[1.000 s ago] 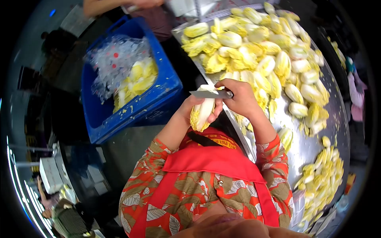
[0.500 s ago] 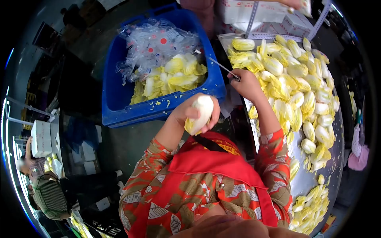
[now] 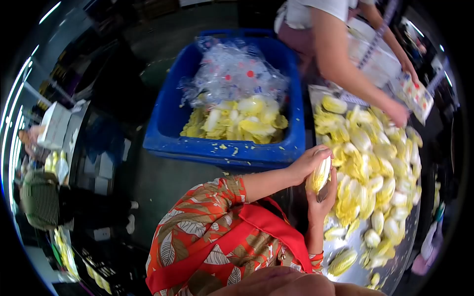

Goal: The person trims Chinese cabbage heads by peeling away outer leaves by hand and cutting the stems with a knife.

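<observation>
A small, peeled napa cabbage (image 3: 321, 176), white and yellow, is held between both my hands at the near-left side of the cabbage table. My left hand (image 3: 311, 165) grips it from the upper left, fingers bent around its end. From below and to the right, my right hand (image 3: 325, 196) closes against it, thumb and fingers on its sides. Something small and dark shows in my right palm; no knife blade is visible. Close to my right hand lies a pile of napa cabbages (image 3: 373, 170) with loose yellow leaves.
A blue bin (image 3: 227, 150) holds clear plastic bags (image 3: 237, 74) and discarded cabbage leaves (image 3: 247, 118). A co-worker's arm (image 3: 340, 59) reaches over the pile, the other hand holding a printed bag (image 3: 417, 96). Another person (image 3: 42, 200) stands far left.
My hands have moved right from near the bin and come together on the cabbage. The knife seen in my right hand no longer shows. The co-worker now leans over the pile.
</observation>
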`<state>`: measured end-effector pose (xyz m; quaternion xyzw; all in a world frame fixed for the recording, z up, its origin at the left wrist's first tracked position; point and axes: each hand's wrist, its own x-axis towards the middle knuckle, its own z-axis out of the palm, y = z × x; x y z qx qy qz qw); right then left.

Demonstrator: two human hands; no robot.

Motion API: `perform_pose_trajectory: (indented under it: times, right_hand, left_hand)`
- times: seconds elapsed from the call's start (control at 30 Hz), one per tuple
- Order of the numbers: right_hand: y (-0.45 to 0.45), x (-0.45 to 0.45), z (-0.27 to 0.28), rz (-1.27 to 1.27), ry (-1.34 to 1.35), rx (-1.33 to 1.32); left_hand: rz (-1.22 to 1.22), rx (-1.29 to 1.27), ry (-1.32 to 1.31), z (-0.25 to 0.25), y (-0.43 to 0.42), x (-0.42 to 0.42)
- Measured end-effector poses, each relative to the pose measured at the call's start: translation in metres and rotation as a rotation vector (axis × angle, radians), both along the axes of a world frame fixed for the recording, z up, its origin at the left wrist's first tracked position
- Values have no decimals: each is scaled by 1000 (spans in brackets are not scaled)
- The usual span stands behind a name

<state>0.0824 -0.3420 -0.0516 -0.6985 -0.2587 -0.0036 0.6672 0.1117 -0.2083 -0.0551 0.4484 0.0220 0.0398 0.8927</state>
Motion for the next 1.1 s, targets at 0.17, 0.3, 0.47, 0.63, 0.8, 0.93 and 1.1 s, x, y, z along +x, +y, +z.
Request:
perform_pose_trajectory:
  times: [0.17,0.3,0.47,0.63,0.8,0.93,1.1]
  right_hand:
    - [-69,-17,-39,-221,54,-92]
    - [-146,-54,-30,-351,718,309]
    - [-243,-97,-71,-1022,646,532]
    - [-395,-152,-105,-1501,415,670]
    - [-504,-175,-47,-1369,131,819]
    - [-470,-144,-52,-1319,543,214]
    - [-410,-98,-120,-1023,686,-161]
  left_hand:
    - [-224,70,21,-37,-71,6]
    - [-412,171,102,-17,-126,-1]
    - [-774,446,153,-46,-142,5]
    - [-824,474,156,-55,-176,7]
    - [-903,546,101,-58,-202,10]
    - [-1076,547,183,-73,-231,10]
    - [-1210,665,281,-97,-292,14]
